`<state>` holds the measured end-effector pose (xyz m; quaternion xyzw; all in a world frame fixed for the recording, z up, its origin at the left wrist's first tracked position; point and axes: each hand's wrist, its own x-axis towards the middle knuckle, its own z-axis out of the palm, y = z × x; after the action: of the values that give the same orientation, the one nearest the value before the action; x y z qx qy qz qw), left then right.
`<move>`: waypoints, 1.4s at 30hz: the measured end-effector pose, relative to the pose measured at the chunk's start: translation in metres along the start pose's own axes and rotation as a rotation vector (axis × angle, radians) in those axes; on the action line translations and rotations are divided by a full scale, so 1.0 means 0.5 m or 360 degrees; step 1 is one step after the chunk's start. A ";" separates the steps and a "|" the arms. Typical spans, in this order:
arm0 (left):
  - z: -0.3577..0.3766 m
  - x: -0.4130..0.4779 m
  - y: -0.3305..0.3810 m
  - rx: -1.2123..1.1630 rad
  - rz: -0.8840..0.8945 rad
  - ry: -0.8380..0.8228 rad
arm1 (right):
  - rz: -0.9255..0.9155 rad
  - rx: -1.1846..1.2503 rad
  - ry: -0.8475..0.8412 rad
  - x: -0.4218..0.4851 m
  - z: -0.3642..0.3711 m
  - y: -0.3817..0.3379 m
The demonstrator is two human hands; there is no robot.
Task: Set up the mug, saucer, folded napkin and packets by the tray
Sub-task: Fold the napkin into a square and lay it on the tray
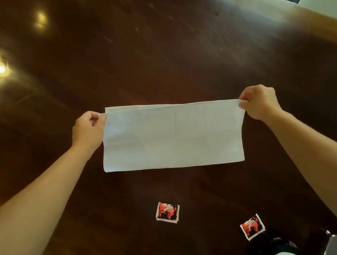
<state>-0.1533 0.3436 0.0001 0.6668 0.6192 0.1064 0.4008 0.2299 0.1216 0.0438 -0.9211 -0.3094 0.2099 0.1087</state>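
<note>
The left hand (pixel 87 129) is being kept closed in a pinch on the upper left corner of the napkin (pixel 172 136), thumb and fingers pressed on the doubled edge. The napkin is being held stretched in the air above the dark wooden bench (pixel 149 42), already folded once into a long strip, with faint creases showing across it. The right hand (pixel 258 102) is likewise being kept pinched shut on the upper right corner.

The next fold is probably best made by bringing one corner across to the other, so the top edges should be kept level and taut and the layers matched before any crease is pressed. A lowering onto the bench first would likely give a sharper fold.

Nearer the person, two red packets (pixel 168 212) (pixel 252 227) are lying flat on the bench, apart from each other. No mug, saucer or tray is being shown clearly.
</note>
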 end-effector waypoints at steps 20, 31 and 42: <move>0.069 0.054 -0.041 0.0042 -0.0116 0.0148 | 0.0667 0.0440 0.0261 0.000 0.180 0.059; 0.033 -0.189 -0.161 -0.0173 -0.0771 -0.0052 | 0.0945 0.0649 -0.0031 -0.261 0.215 0.120; 0.024 -0.332 -0.188 -0.0936 -0.1151 0.0083 | 0.1284 0.1658 0.0043 -0.346 0.166 0.110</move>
<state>-0.2502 0.1791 -0.0115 0.2632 0.7654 0.1477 0.5684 0.0962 -0.0223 0.0072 -0.7943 0.2036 0.3448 0.4569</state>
